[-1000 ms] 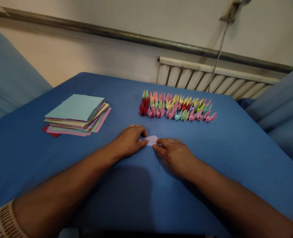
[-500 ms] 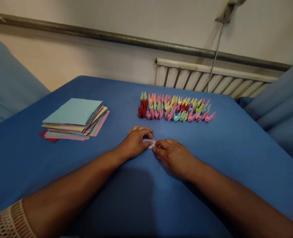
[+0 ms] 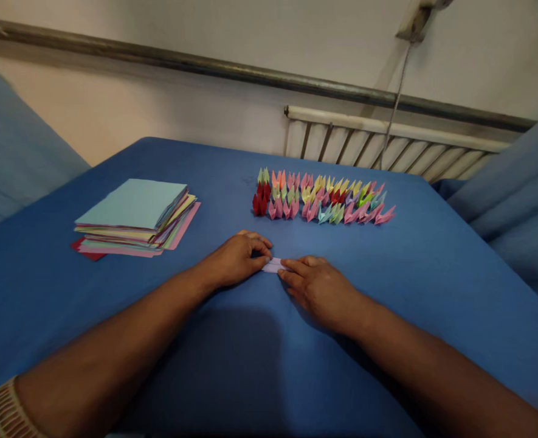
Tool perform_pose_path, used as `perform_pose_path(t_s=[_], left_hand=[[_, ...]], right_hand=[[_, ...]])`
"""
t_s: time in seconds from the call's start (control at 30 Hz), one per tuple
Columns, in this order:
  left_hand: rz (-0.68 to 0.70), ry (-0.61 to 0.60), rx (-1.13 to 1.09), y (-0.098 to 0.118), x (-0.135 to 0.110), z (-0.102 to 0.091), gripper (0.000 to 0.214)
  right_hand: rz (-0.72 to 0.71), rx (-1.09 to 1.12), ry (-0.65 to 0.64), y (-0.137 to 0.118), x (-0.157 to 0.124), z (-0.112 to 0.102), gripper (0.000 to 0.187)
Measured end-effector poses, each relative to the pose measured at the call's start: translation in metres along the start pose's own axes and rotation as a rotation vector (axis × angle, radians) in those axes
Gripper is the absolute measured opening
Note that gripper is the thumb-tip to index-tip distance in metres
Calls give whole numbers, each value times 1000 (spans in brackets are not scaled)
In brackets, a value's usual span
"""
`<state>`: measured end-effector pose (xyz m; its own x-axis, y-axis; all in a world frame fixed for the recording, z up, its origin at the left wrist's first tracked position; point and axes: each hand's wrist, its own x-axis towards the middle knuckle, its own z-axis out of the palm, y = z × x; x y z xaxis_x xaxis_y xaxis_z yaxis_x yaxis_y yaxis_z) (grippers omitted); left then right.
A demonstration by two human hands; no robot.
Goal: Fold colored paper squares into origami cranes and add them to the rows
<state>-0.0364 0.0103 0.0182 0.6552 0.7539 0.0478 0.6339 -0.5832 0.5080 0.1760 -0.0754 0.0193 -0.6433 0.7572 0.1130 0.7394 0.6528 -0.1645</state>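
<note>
A small folded piece of pale lilac paper (image 3: 273, 265) lies on the blue-covered table between my hands, a lengthwise crease line showing on it. My left hand (image 3: 241, 258) pinches its left end, thumb and fingers together. On the right end rest the fingertips of my right hand (image 3: 318, 289), pressing the paper against the table and covering that end. Beyond both hands stand rows of small folded paper cranes (image 3: 312, 210) in pink, red, yellow, green and other colours.
A stack of coloured paper sheets (image 3: 132, 205), light blue on top, sits at the left of the blue table (image 3: 214, 164). Behind the table are a white radiator (image 3: 341, 118) and a wall pipe (image 3: 232, 70). Blue curtains (image 3: 519, 207) hang at both sides.
My left hand has slid slightly left along the lilac paper, so more of its middle shows. My right hand stays nearly in place.
</note>
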Motion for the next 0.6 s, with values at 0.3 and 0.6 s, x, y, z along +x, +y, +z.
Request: perform_pose_path(t_s=[0.3,0.6], left_hand=[[189,-89,27,14,-4,-2,24],[237,-126,93,15,-4,-6,15]], right_hand=[[36,48,-4,2,1,-1,32],[53,134,129,16,12,15,24]])
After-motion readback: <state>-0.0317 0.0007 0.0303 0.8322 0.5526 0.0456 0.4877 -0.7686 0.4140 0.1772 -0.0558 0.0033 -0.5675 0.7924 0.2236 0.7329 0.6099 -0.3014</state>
